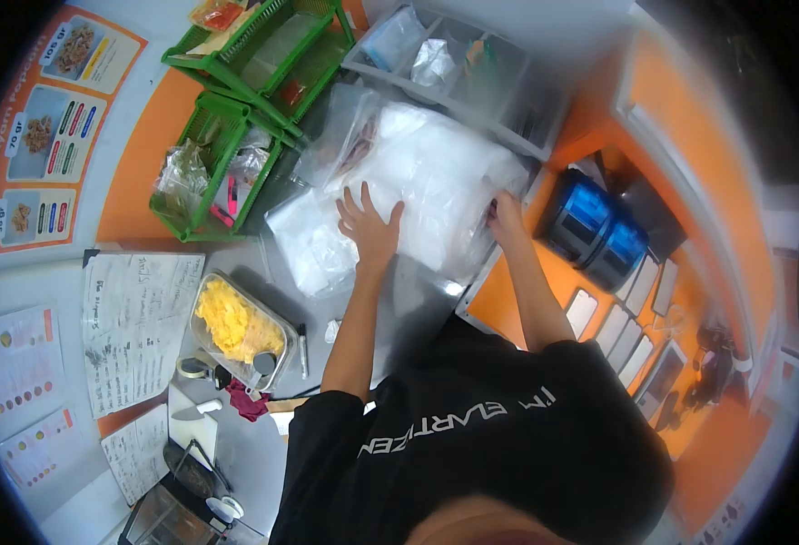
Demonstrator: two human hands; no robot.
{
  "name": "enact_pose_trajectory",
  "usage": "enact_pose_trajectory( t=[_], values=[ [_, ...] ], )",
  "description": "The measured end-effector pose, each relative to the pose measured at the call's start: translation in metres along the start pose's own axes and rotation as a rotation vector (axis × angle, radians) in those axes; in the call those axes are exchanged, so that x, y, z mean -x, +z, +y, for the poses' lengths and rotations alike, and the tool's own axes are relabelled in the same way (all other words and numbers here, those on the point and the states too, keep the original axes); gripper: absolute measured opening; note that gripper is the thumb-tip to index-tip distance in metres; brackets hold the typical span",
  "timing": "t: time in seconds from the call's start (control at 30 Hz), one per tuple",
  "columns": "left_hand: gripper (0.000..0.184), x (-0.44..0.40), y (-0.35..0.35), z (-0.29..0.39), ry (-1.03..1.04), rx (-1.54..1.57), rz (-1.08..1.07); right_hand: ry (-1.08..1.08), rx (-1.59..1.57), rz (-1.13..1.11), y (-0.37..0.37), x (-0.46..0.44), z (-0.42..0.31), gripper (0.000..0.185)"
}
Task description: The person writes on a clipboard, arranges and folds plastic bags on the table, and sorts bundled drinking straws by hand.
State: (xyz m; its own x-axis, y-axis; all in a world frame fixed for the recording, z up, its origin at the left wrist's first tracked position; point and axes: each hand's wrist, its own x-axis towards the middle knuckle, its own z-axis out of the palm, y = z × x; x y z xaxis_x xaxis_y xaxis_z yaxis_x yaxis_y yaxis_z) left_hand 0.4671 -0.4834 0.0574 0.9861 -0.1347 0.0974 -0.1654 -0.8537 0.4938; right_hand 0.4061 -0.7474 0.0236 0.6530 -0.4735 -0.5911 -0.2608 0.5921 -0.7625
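Note:
A big stack of clear and white plastic bags [436, 154] covers the grey table in front of me. My left hand [369, 227] lies on the near part of the stack, palm down with its fingers spread. At the stack's right edge my right hand [506, 218] has its fingers closed on the rim of a plastic bag; the fingertips are partly hidden. A folded white bundle of plastic [304, 241] lies to the left of my left hand.
Green baskets [227, 182] and a grey divided bin [499, 82] stand behind the stack. A clear tub with yellow pieces [236, 322] sits at left, beside a black marker [303, 351]. To the right, an orange counter [508, 300] bears phones and a dark device with blue screens [590, 218].

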Motion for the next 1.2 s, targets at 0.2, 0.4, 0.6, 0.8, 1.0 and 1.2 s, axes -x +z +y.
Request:
enact_pose_trajectory(
  t=[0.2,0.4,0.6,0.8,1.0,1.2],
  values=[
    [0.083,0.002,0.005,-0.008,0.046,-0.034,-0.002,-0.27,0.511,0.16,-0.008,-0.029,0.03,0.067],
    [0.046,-0.013,-0.073,-0.07,0.043,0.174,0.382,-0.271,1.111,0.012,-0.046,0.011,-0.044,0.052],
    [0.103,0.001,-0.088,-0.165,-0.224,0.063,0.082,-0.698,0.922,-0.263,0.147,0.091,-0.145,0.042],
    [0.116,0.025,-0.11,-0.089,-0.363,-0.024,-0.357,-1.169,1.505,-0.676,0.277,-0.04,-0.047,0.061],
    [0.074,0.066,-0.081,-0.117,-0.247,-0.174,-0.098,-1.192,1.253,-0.912,0.344,-0.017,-0.053,0.019],
    [0.057,0.068,-0.065,-0.145,-0.191,-0.206,0.02,-1.111,0.923,-1.181,0.369,-0.018,-0.002,0.026]
  ],
)
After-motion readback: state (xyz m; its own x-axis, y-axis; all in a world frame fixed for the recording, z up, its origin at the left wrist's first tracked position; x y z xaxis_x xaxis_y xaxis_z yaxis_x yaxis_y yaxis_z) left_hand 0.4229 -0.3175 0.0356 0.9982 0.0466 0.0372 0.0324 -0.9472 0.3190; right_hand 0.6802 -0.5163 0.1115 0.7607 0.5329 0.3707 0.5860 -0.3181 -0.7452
